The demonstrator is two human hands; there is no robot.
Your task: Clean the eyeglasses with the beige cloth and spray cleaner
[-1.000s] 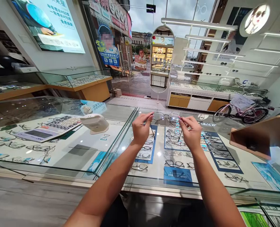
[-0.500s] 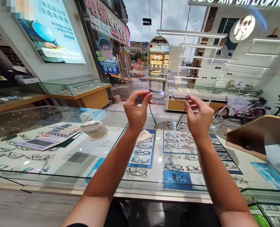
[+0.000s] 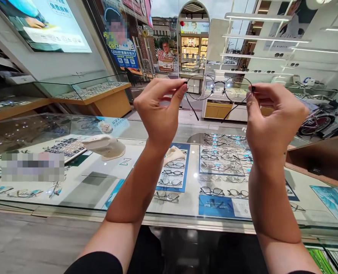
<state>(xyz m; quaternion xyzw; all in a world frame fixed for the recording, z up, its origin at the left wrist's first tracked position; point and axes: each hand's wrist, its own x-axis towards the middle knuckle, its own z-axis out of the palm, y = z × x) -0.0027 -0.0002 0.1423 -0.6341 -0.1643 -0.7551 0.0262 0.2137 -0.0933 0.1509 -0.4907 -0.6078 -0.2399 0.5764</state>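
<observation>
Head view: a pair of thin-rimmed, round-lensed eyeglasses (image 3: 219, 82) is held up in the air, above the far part of a glass display case (image 3: 197, 222), with its clear lenses side by side and the bridge between the two hands. Both temples are unfolded and slant downward and inward from the outer ends of the frame. The left hand (image 3: 161, 110) pinches one outer end, the tips of thumb and index finger nearly closed upon it, with a small gap between these digits behind the tips. The right hand (image 3: 275, 110) grips the opposite end likewise, thumb below and index finger above, a dark end piece showing between them. The remaining fingers of each hand are bent and partly hidden.

Beneath the hands, rows of eyeglasses lie in the case, some on a blue-bordered panel (image 3: 183, 179) near the left forearm; a blue card (image 3: 216, 206) lies near the front edge. Further left are a cream-coloured device (image 3: 104, 146) and a calculator (image 3: 69, 148), its display end blurred. Beyond the held frame stand an arched mirror (image 3: 194, 49) and wall shelves (image 3: 267, 39); a bicycle (image 3: 317, 121) appears at far right, partly covered by the right hand.
</observation>
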